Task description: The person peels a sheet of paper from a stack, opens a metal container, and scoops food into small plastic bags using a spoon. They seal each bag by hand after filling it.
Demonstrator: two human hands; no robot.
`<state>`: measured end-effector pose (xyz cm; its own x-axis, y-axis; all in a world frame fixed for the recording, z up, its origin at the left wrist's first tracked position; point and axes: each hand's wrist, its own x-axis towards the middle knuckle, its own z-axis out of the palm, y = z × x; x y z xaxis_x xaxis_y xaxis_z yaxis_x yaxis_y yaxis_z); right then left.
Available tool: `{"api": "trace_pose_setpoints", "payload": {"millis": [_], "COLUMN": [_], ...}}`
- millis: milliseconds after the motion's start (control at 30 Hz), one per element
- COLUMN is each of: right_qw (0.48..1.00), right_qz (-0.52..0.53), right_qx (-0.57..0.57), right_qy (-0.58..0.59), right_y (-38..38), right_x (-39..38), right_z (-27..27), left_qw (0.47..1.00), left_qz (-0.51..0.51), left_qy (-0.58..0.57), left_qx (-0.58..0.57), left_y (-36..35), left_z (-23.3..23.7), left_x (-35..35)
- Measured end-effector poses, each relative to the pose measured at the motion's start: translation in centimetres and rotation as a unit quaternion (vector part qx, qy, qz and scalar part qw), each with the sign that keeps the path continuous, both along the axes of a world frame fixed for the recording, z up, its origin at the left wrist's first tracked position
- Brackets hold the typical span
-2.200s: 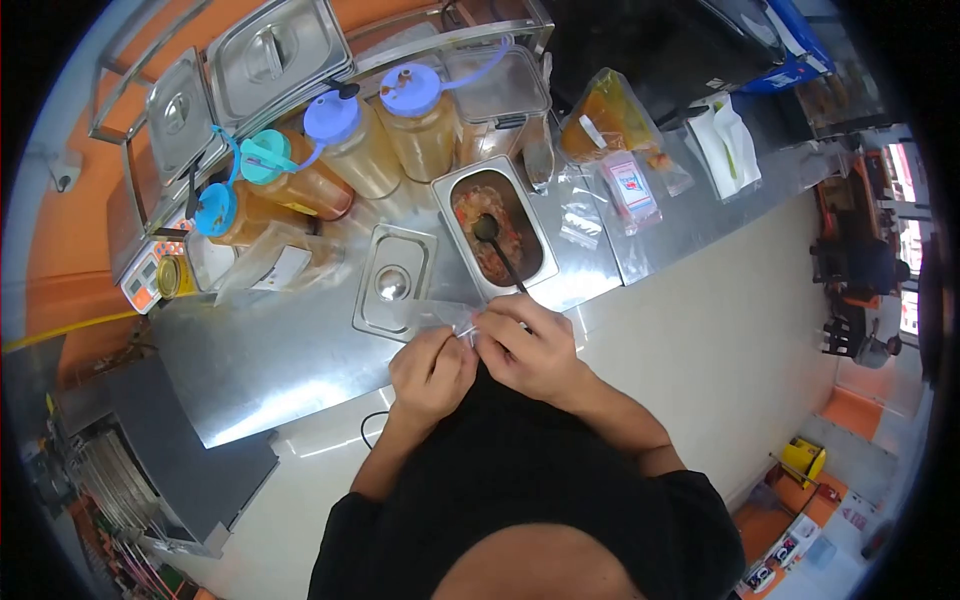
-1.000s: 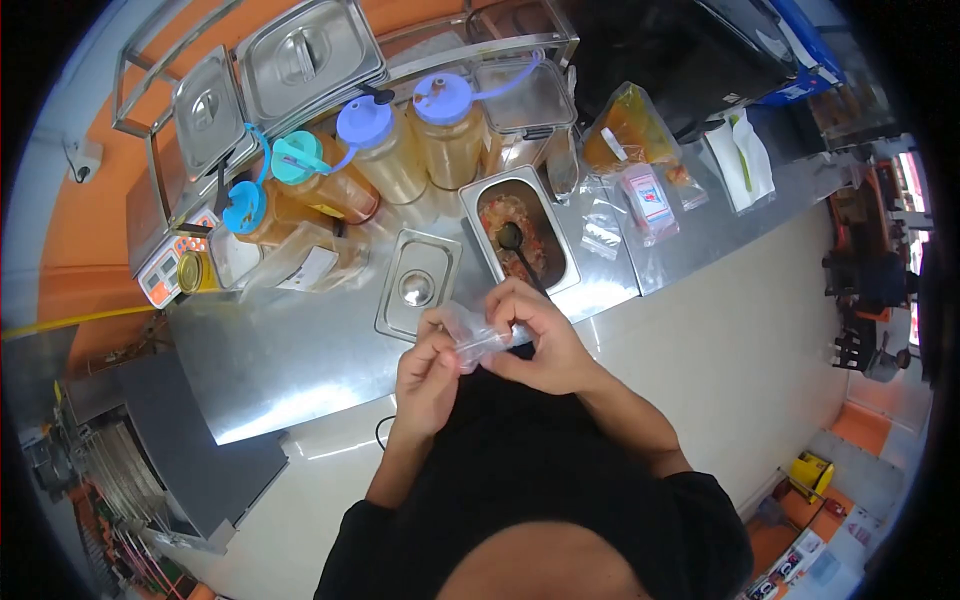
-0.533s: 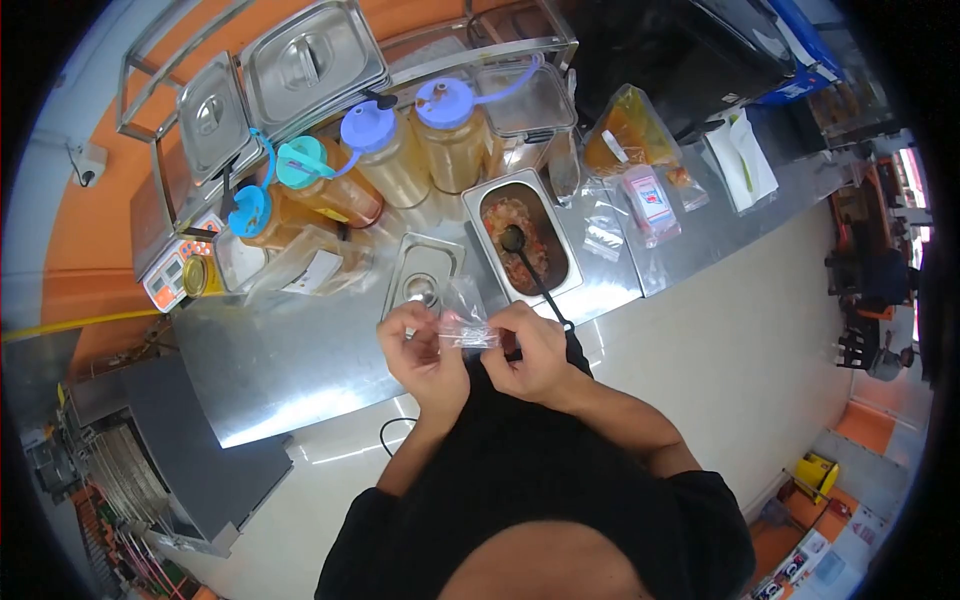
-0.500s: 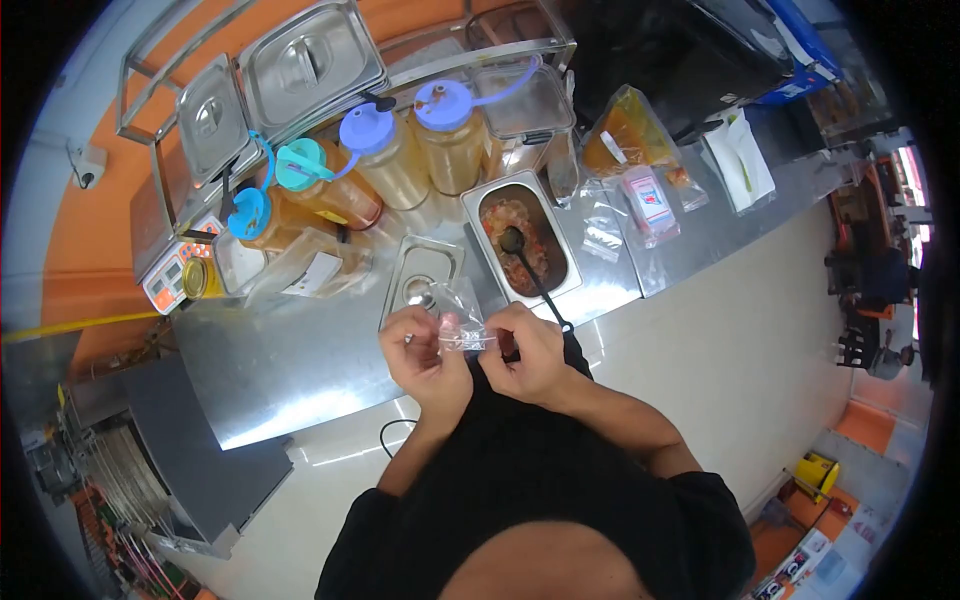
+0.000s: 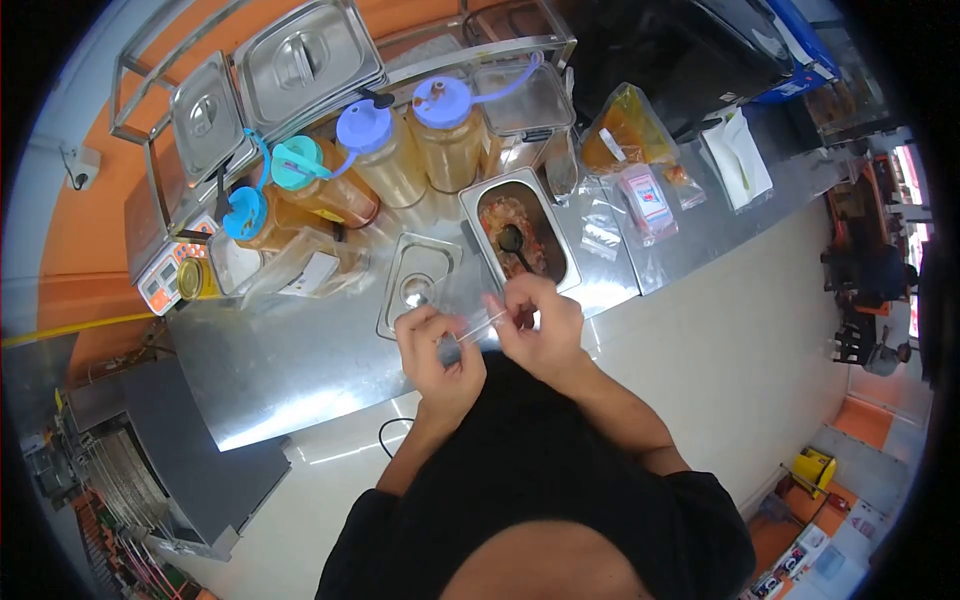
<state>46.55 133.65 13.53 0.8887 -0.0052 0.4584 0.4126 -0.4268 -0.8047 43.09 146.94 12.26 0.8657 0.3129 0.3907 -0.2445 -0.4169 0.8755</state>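
Between my two hands a small clear plastic bag [image 5: 481,325] is stretched near the counter's front edge. My left hand [image 5: 437,358] pinches its left side, and my right hand [image 5: 540,325] pinches its right side. Just beyond them lies a steel lid [image 5: 422,262] with a round knob. To its right stands a steel pan [image 5: 562,230] of chunky reddish food, a black ladle [image 5: 512,240] resting in it. My right hand covers part of the ladle's handle.
Behind the pan stand bottles with purple caps [image 5: 366,127] and teal caps [image 5: 297,163]. Small clear bags [image 5: 601,232], a pink-and-white packet [image 5: 648,203] and a bag of orange-brown food [image 5: 622,135] lie right. A scale [image 5: 162,288] and yellow-lidded jar [image 5: 196,279] are left.
My right hand has moved up and slightly right, my left hand slightly right. The bag between them is now tilted, rising toward the right.
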Motion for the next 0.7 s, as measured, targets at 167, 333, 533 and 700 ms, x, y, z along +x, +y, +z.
{"api": "trace_pose_setpoints", "payload": {"millis": [167, 333, 533, 700], "right_qw": [0.975, 0.944, 0.935, 0.877], "right_qz": [0.070, 0.166, 0.181, 0.066], "right_qx": [-0.017, -0.070, -0.067, -0.383], "right_qy": [0.212, 0.275, 0.298, 0.281], "right_y": [-3.1, -3.8, -5.6, -6.4], "right_x": [2.0, 3.2, 3.4, 3.7], "right_z": [2.8, 3.7, 4.1, 2.9], "left_qw": [0.952, 0.917, 0.901, 0.900], "left_qz": [-0.278, -0.380, -0.415, -0.398], "left_qy": [0.021, 0.038, 0.119, 0.168], "left_qx": [0.129, 0.116, 0.034, -0.057], "left_y": [2.5, 3.4, 4.0, 4.3], "left_z": [3.5, 2.2, 0.8, -1.0], "left_x": [1.7, 3.0, 2.8, 2.4]}}
